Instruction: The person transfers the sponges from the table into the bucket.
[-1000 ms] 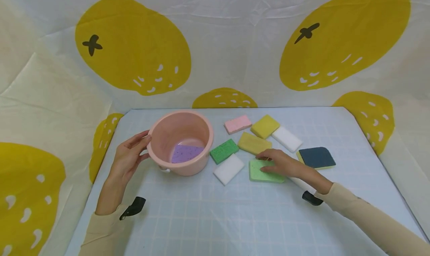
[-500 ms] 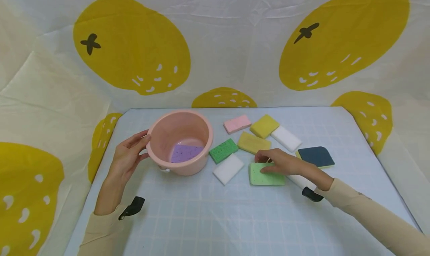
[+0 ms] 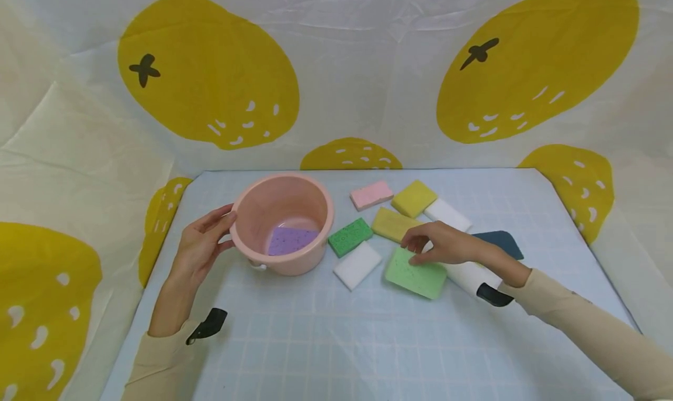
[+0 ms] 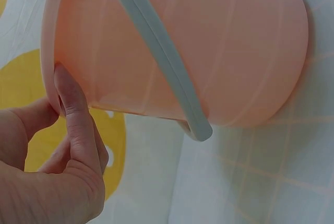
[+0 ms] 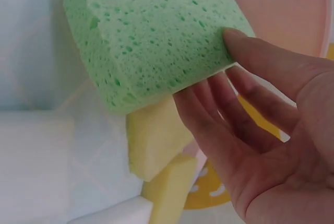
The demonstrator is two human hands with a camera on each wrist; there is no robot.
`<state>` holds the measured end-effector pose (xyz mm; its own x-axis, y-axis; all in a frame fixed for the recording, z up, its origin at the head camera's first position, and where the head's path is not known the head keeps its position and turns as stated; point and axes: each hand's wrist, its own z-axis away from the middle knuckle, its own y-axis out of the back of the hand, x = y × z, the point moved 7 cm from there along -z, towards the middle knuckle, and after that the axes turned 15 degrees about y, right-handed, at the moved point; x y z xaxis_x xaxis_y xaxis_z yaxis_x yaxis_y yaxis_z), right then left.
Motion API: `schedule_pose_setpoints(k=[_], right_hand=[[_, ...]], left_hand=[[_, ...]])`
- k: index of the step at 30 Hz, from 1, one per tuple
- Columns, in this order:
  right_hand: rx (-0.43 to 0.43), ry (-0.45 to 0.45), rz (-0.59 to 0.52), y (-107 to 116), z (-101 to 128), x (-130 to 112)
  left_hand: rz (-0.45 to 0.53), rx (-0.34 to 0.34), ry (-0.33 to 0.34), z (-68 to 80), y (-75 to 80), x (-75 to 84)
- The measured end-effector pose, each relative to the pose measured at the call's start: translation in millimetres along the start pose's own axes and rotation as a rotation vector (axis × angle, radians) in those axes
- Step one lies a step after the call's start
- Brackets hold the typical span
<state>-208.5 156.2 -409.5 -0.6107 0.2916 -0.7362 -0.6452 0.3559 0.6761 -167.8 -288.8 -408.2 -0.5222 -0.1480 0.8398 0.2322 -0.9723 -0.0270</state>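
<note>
Curtained-off work spot (room type unclear): fruit-print cloth [image 3: 368, 85] round 3 sides, gridded table [image 3: 315, 336].

The bucket [image 3: 310, 261] at left of centre is plain pink, its handle [image 4: 162, 57] pale grey; the purple sponge [image 3: 291, 241] has dark specks. Right of centre, the light green sponge [image 3: 420, 278] is dotted with darker green. Others: deep green sponge [image 3: 350, 237], white sponge [image 3: 357, 265], yellow sponge [image 3: 414, 198], pink sponge [image 3: 371, 195]. The bench [image 3: 294, 342] is pale blue, whitish-gridded; the white cloth [image 3: 368, 85] above bears yellow fruit prints [image 3: 210, 73] flecked white.
</note>
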Motion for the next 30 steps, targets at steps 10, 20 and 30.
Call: schedule_pose_setpoints(k=[10,20,30], right_hand=[[0.098,-0.059,-0.075,16.3,-3.1,1.6],[0.172,-0.123,-0.170,30.0,-7.8,1.6],[0.287,-0.220,-0.283,44.7,-14.1,-4.3]], left_hand=[[-0.011,0.010,-0.001,1.2,0.0,-0.8],[-0.026,0.031,0.008,1.1,-0.2,-1.1],[0.004,0.010,-0.001,2.2,-1.0,-0.7]])
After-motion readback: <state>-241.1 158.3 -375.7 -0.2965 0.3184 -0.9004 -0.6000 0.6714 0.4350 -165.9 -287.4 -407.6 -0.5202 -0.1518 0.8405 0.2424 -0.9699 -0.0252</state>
